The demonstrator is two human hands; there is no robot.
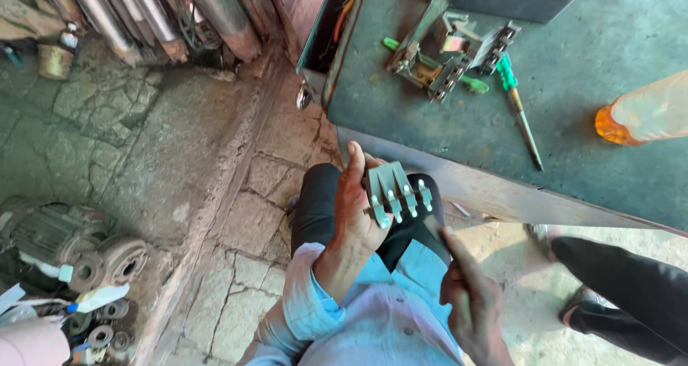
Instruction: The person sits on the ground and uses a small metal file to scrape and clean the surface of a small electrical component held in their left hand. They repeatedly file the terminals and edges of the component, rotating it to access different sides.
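Observation:
My left hand (356, 208) holds a small metal contact assembly (393, 193) with several flat grey strips side by side, raised over my lap. My right hand (469, 301) is just below and to the right of it, pinching a thin flat dark tool (433, 228) whose tip points up toward the strips. I am seated, in dark trousers and a pale blue shirt.
A grey metal table (444, 122) ahead carries a larger metal switch assembly (451, 51), two green-handled screwdrivers (517, 101) and an orange plastic bottle (641, 115). Another person's leg and shoe (616, 287) are at the right. An old motor (64, 244) and metal pipes (150, 8) lie at the left on the stone floor.

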